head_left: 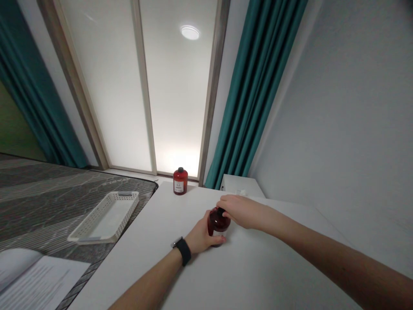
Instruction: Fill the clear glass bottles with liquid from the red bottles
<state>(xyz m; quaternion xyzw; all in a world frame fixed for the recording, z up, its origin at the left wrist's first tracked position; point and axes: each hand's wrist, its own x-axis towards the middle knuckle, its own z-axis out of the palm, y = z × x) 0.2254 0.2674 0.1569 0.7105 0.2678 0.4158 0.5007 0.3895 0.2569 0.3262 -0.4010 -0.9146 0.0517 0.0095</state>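
Observation:
A dark red-brown bottle [219,221] with a pale label stands on the white table [264,267], between my two hands. My left hand [201,234] is wrapped round the bottle's body, its thumb across the label. Over the bottle's neck, my right hand [240,211] has its fingers closed on the dark cap [220,211], most of which they cover. Farther back, near the table's far left corner, a second red-brown bottle [180,181] with a black cap and white label stands upright, touched by neither hand.
Left of the table, a white perforated basket [111,217] and an open book [48,280] lie on a grey patterned surface [48,202]. Behind the table are a white cabinet [243,184], a teal curtain [251,94] and frosted sliding doors [177,94]. A wall [355,129] rises at right.

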